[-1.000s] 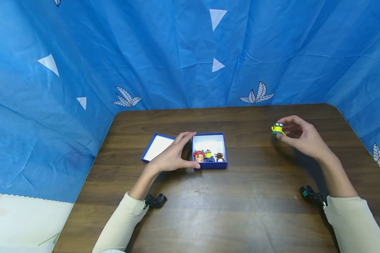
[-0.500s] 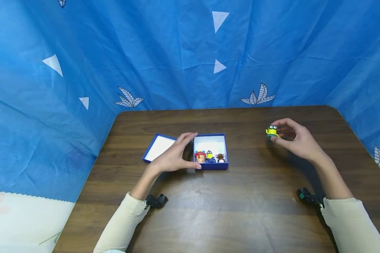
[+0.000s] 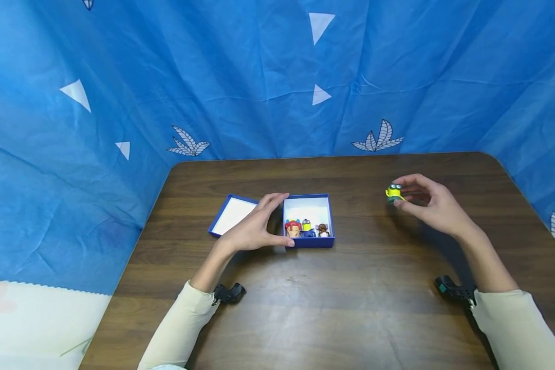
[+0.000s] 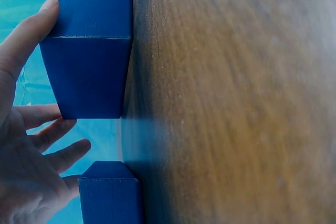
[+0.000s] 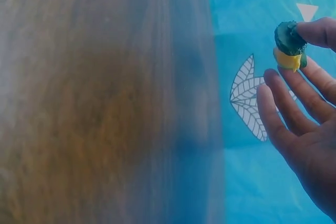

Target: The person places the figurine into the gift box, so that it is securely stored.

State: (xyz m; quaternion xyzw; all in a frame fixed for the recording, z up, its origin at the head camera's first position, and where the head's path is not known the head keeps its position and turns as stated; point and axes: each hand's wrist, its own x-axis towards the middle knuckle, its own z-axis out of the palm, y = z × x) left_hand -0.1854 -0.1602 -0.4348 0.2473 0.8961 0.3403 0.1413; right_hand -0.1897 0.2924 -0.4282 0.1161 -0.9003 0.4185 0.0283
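The left hand [image 3: 247, 231] clamps thumb and fingers on the open box [image 3: 311, 243] from nine o'clock while, beyond at two o'clock, the right hand [image 3: 433, 205] pinches the yellow-green figurine [image 3: 392, 193], seemingly a packing step, calling next for steering toward eight o'clock.

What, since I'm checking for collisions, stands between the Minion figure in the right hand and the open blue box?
Nothing visible: between the Minion figure and the blue box lies only tabletop, though the box's right wall would likely need clearing.
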